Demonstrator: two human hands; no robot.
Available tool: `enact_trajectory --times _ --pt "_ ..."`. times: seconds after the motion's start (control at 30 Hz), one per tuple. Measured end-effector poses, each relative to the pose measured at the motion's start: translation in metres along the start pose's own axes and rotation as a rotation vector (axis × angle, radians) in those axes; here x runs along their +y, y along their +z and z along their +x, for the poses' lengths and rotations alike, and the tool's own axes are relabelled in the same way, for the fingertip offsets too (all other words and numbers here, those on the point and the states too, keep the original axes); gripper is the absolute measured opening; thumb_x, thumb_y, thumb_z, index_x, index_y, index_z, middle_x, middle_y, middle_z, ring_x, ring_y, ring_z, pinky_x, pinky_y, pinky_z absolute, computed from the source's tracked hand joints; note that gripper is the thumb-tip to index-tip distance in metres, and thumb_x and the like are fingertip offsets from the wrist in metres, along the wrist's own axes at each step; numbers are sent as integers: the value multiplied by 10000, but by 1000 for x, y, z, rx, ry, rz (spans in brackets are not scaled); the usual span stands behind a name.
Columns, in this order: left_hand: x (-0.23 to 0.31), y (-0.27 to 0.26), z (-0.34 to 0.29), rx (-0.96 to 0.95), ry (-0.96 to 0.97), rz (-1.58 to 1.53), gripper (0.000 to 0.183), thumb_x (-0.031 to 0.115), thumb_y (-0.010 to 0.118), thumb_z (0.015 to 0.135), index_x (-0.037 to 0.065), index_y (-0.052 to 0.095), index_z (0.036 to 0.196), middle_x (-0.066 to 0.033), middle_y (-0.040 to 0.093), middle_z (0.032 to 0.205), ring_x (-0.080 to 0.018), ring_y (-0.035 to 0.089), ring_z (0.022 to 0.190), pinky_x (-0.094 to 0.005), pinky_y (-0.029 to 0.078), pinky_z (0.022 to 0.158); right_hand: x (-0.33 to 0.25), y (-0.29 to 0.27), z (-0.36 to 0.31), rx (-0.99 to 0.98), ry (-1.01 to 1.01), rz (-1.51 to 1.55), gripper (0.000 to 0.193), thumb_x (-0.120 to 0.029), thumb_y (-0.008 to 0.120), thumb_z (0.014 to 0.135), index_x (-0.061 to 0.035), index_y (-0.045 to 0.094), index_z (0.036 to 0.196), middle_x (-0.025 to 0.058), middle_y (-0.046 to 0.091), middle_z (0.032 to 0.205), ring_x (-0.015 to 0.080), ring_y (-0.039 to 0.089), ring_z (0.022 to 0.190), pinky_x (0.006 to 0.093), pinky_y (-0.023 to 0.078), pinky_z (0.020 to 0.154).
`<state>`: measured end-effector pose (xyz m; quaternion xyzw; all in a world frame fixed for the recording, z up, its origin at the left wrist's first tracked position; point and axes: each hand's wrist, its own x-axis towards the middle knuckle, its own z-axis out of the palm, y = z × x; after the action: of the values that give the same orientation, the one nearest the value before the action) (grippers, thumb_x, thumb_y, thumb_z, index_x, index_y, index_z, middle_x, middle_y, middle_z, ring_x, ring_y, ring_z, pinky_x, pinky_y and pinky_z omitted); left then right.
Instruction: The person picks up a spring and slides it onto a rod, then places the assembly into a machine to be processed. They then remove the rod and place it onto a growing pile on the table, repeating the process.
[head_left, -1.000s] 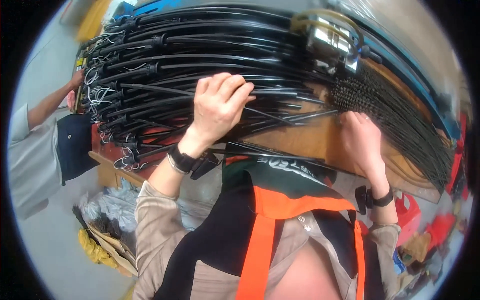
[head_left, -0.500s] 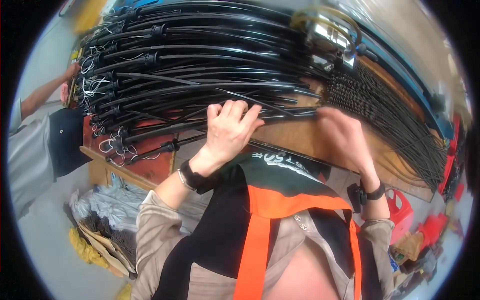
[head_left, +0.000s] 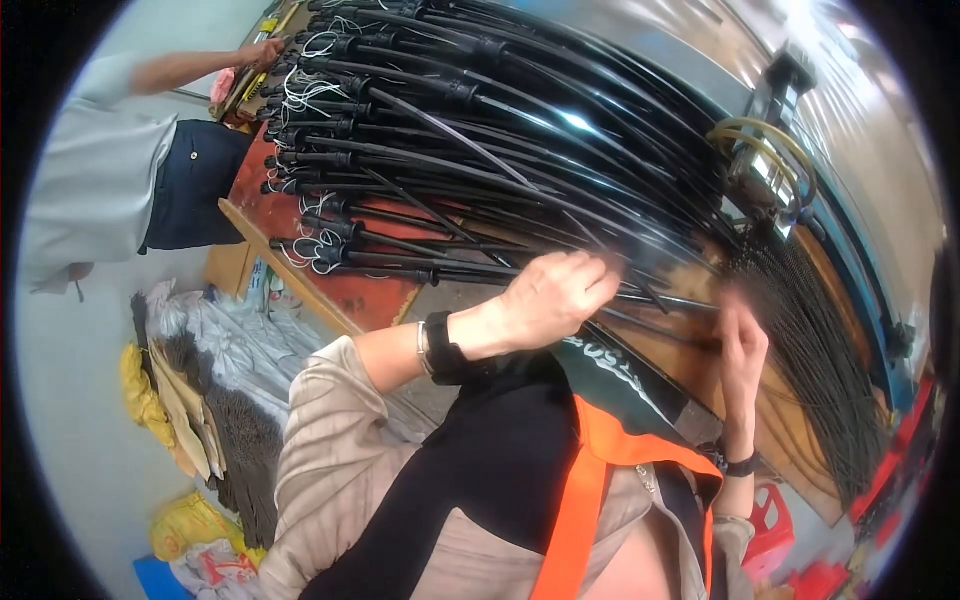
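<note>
My left hand [head_left: 565, 295] is closed, with its fingers curled at a black tube [head_left: 665, 300] that runs from them towards my right hand. My right hand [head_left: 743, 340] is pinched at the right end of this tube, close to the dark coiled rods [head_left: 810, 340]. Its fingertips are blurred, and what lies between them I cannot make out. Beyond my hands, many long black tubes [head_left: 480, 150] lie side by side in a thick pile, with black collars and white wires [head_left: 312, 90] at their left ends. A few thin rods lie slantwise over the pile.
A metal device with yellowish hoses [head_left: 765, 165] stands at the back right. A co-worker's hand [head_left: 262, 52] rests at the bench's far left corner. Grey plastic sheeting [head_left: 250, 340] and yellow bags [head_left: 190, 525] lie on the floor at left. A red stool [head_left: 770, 535] stands at lower right.
The whole view has turned, so the pile now slopes down to the right. My left hand has curled its fingers more tightly. My right hand has moved to the coiled rods' near edge.
</note>
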<state>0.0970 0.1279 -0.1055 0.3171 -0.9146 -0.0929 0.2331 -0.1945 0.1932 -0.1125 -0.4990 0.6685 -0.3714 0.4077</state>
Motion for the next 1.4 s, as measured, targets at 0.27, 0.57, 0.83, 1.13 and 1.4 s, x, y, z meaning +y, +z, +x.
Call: enact_trajectory --times 0.27,0.57,0.83,1.13,1.4 --pt "14 -16 4 -135 -41 -103 197 172 676 799 99 646 979 -54 592 751 -222 635 659 -344 511 500 20 -3 -9 -65 -358 -190 258 -82 589 916 -39 671 1157 60 615 845 208 564 812 301 419 723" --pt "36 -46 88 -664 145 17 362 97 620 757 51 552 1109 -115 639 847 -294 666 763 -405 538 589 19 -8 -2 190 -862 -447 441 20 639 792 5 607 1232 119 671 1061 339 604 1036 444 462 903" --pt "55 -56 225 -221 508 221 295 -7 617 805 71 607 1089 -118 550 789 -311 599 736 -406 488 597 67 -141 4 939 -280 -595 472 -262 787 782 -109 642 1204 94 684 849 228 671 799 326 543 684" --pt "61 -7 304 -235 670 220 371 8 620 821 69 584 1185 -125 542 784 -314 585 720 -408 487 628 85 -212 -6 1123 -434 -644 265 -264 753 808 -129 707 1031 93 670 743 255 660 656 353 530 580" --pt "84 21 313 -327 720 130 384 21 600 838 76 582 1218 -120 536 779 -303 587 748 -410 489 651 89 -238 19 966 -547 -669 212 -245 743 811 -150 714 999 70 652 688 278 641 618 349 527 573"
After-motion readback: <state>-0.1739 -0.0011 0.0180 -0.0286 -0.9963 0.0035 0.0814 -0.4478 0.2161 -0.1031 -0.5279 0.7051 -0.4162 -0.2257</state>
